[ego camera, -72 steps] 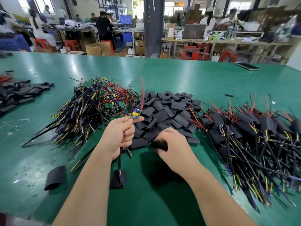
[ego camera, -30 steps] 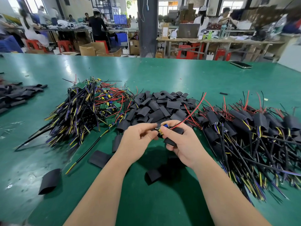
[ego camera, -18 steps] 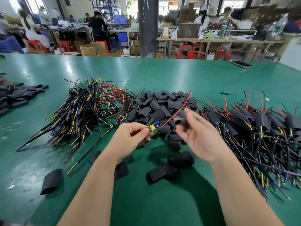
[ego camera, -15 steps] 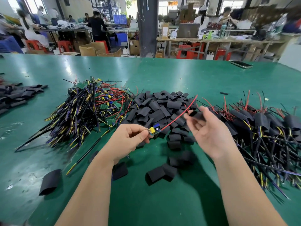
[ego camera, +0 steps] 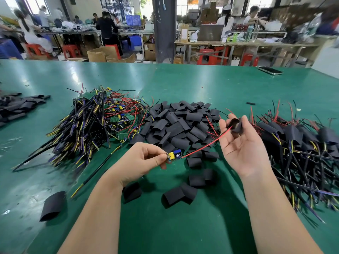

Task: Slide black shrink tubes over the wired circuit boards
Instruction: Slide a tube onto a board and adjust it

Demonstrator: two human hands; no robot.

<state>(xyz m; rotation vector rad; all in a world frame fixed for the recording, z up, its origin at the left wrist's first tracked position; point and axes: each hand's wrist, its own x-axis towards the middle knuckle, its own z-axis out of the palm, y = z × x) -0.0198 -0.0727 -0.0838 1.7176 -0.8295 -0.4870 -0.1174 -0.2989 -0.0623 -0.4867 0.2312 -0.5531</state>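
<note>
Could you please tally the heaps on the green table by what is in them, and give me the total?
Heaps of bare wired boards: 1
Heaps of loose black tubes: 2, the second at the far left
Heaps of boards with tubes already on: 1
Total: 4 heaps

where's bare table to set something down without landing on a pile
Widest bare stretch: the table behind all three piles, out to the phone. Also the near strip between the loose tubes and the front edge. Crowded: the middle band of bare boards, tube heap and sleeved pile.
</note>
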